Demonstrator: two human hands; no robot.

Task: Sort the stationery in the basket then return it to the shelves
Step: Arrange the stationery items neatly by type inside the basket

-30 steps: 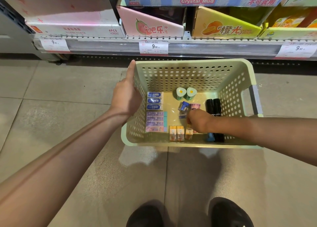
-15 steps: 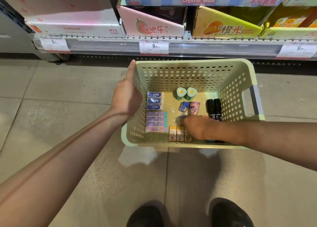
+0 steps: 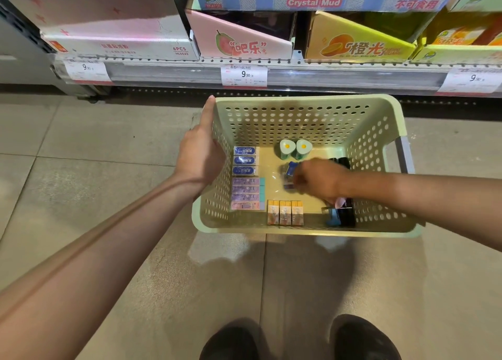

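A pale green perforated basket stands on the floor in front of the shelf. My left hand grips its left rim. Inside, three blue boxes and several purple boxes lie in a column along the left wall. Three orange boxes stand side by side at the near wall. Two green egg-topped items sit at the back. My right hand, blurred, has its curled fingers at a small blue item mid-basket. Black markers lie partly under my wrist.
The bottom shelf rail with price tags runs just behind the basket, carrying pink and orange display cartons. Tiled floor surrounds the basket. My shoes are at the bottom edge of the view.
My right hand set a third orange box beside the other two, then moved up and back to the small blue item. The left hand and basket stayed put.
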